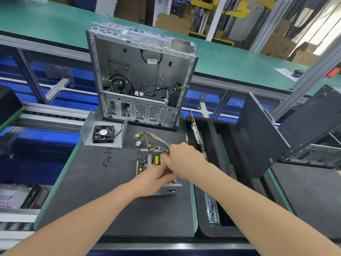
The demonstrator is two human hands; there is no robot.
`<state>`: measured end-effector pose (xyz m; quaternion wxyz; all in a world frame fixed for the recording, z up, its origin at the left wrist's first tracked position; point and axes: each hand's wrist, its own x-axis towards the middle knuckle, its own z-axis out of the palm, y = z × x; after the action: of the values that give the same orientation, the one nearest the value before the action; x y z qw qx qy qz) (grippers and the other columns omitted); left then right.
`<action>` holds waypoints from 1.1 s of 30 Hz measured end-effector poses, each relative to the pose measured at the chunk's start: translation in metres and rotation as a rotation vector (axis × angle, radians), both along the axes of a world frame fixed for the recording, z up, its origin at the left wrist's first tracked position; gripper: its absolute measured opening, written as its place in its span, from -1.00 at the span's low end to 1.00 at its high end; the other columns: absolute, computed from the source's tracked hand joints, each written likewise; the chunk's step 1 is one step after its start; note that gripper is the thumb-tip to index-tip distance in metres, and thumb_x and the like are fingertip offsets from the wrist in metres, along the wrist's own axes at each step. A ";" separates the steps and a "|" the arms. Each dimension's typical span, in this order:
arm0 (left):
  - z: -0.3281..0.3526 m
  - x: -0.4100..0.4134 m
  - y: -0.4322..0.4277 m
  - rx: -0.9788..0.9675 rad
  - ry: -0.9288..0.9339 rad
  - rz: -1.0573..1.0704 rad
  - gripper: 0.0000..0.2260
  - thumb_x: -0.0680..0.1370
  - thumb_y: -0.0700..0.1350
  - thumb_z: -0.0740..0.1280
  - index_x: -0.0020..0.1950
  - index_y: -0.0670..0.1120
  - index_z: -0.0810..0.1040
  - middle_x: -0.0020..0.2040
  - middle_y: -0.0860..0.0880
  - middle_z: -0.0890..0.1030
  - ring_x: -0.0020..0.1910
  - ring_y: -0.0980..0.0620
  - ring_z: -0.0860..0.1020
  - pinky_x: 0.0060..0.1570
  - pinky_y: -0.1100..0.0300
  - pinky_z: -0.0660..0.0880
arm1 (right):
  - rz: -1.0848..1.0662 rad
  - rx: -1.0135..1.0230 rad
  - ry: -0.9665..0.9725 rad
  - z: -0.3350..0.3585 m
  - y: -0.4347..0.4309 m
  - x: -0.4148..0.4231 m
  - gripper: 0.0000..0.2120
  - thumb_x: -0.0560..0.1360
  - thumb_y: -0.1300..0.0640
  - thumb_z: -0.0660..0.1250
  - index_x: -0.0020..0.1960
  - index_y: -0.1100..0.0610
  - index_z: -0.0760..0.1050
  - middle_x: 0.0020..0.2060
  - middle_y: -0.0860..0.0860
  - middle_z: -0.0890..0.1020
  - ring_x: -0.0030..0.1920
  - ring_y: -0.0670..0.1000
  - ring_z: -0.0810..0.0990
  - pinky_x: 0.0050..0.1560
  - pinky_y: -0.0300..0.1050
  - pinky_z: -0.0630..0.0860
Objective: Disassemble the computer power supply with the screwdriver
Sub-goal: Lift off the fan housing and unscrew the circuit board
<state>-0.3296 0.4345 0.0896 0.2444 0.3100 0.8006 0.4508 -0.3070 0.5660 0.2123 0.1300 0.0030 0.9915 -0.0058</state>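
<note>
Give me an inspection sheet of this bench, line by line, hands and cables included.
Surface: black mat, green-edged.
Job's things: power supply opened, board exposed; fan cover set aside; screwdriver not clearly seen.
Clutter: loose black screws.
Hands: left hand and right hand over the supply; grips hidden.
Cables: yellow-black wire bundle trails from the supply.
Surroundings: computer case upright at the far edge; green conveyor behind.
</note>
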 end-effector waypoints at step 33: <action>0.004 0.002 -0.002 0.025 0.002 -0.012 -0.84 0.71 0.00 0.25 0.13 0.01 0.61 0.05 0.13 0.71 0.10 0.17 0.63 0.19 0.14 0.54 | 0.246 -0.005 -0.135 0.020 0.011 0.001 -0.63 0.57 -0.22 0.29 0.15 0.05 0.40 -0.13 0.02 0.55 -0.15 0.13 0.54 -0.20 0.03 0.50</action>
<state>-0.3279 0.4330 0.0937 0.2424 0.3183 0.7933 0.4588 -0.3064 0.5768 0.2327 0.1960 -0.1184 0.9734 0.0078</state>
